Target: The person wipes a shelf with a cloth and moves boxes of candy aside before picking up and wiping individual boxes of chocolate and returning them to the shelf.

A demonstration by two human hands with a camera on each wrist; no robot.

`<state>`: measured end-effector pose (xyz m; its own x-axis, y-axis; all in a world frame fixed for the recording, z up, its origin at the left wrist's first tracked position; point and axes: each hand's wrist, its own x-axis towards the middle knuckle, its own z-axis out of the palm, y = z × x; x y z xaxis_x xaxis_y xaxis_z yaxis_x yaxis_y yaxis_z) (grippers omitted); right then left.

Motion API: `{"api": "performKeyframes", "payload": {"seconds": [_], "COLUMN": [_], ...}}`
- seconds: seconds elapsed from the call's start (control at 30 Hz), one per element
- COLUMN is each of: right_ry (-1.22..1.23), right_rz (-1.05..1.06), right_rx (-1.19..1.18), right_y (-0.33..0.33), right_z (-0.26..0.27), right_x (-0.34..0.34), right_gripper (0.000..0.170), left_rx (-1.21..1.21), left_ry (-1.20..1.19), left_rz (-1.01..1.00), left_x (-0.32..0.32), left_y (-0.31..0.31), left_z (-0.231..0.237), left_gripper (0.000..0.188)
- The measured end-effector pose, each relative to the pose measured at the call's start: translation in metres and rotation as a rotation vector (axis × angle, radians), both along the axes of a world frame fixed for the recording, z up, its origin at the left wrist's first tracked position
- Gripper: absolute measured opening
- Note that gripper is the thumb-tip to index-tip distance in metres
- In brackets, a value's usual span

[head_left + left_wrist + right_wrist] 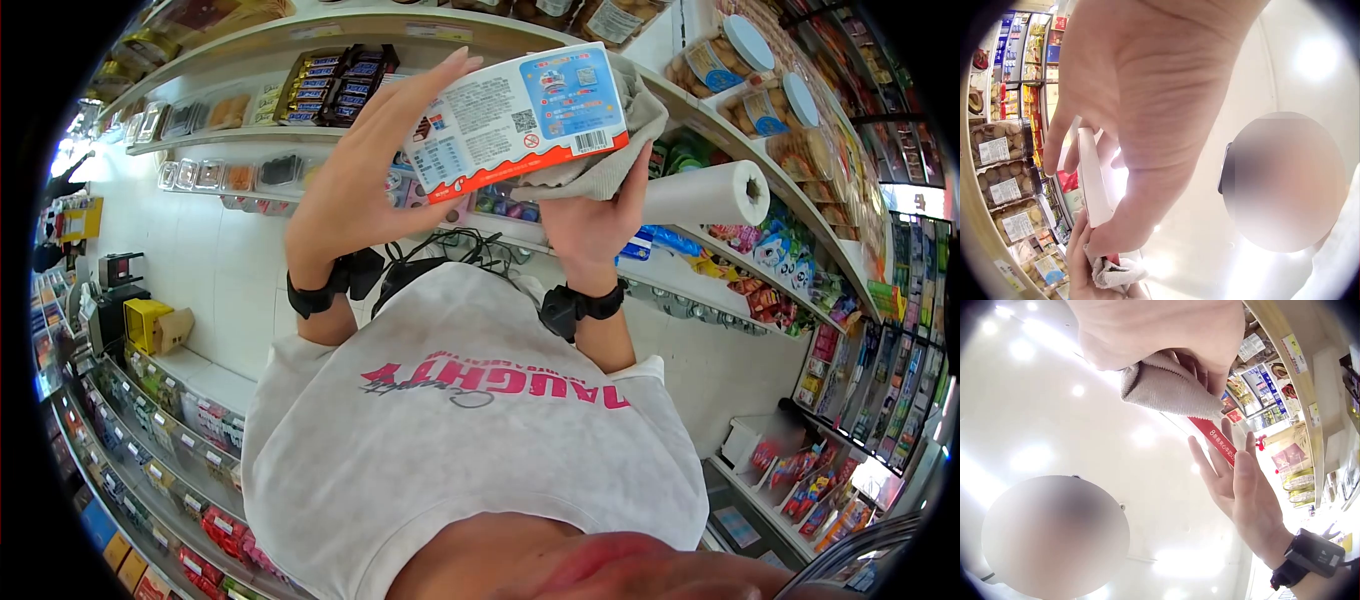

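Observation:
A white, orange-red and blue chocolate box is held up in front of the shelves, its printed panel and barcode facing the head camera. My right hand grips a grey cloth at the box's right end. In the right wrist view, the cloth is bunched in that hand, and the box's red edge sticks out beyond it. Around the box's left end is my left hand, fingers long and spread, thumb at the lower edge. The left wrist view shows the box edge-on between thumb and fingers.
A white plastic roll lies just right of my right hand. Shelves ahead carry chocolate bars and clear tubs of biscuits. Black cables hang below the box. A yellow crate stands at the left.

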<state>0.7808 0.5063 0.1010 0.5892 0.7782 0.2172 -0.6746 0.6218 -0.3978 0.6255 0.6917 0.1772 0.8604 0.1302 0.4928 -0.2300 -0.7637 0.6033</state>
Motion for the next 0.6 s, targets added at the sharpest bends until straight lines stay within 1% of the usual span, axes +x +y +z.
{"api": "performKeyframes", "payload": {"seconds": [0.07,0.17,0.27,0.37,0.47,0.6], "right_ry": [-0.049,0.002,0.054,0.006,0.063,0.021], "right_rz": [-0.035,-0.082,-0.071,-0.068,-0.058,-0.064], "right_rx": [-0.079,-0.157,-0.16,-0.155,-0.131,-0.118], "right_y": [0.0007,0.0045,0.0035,0.0033,0.0033,0.004], "right_z": [0.0051,0.0116,0.0071,0.0053,0.0053,0.0063], "right_x": [-0.0019,-0.005,-0.0029,-0.0017,-0.0014,-0.0008], "right_gripper": [0.064,0.064,0.064,0.064,0.063,0.062], "left_rx": [0.018,-0.01,0.012,0.042,-0.018,0.02], "left_ry": [0.009,-0.018,-0.018,-0.015,0.064,0.023], "left_rz": [0.009,-0.017,-0.011,0.002,-0.006,-0.033], "left_x": [0.0001,0.0008,0.0017,0.0028,0.0016,0.0052], "left_y": [0.0,0.0016,0.0024,0.0027,0.0044,0.0092], "left_z": [0.0015,0.0011,0.0017,0.004,0.006,0.0041], "left_gripper": [0.104,0.105,0.105,0.104,0.108,0.109]}}
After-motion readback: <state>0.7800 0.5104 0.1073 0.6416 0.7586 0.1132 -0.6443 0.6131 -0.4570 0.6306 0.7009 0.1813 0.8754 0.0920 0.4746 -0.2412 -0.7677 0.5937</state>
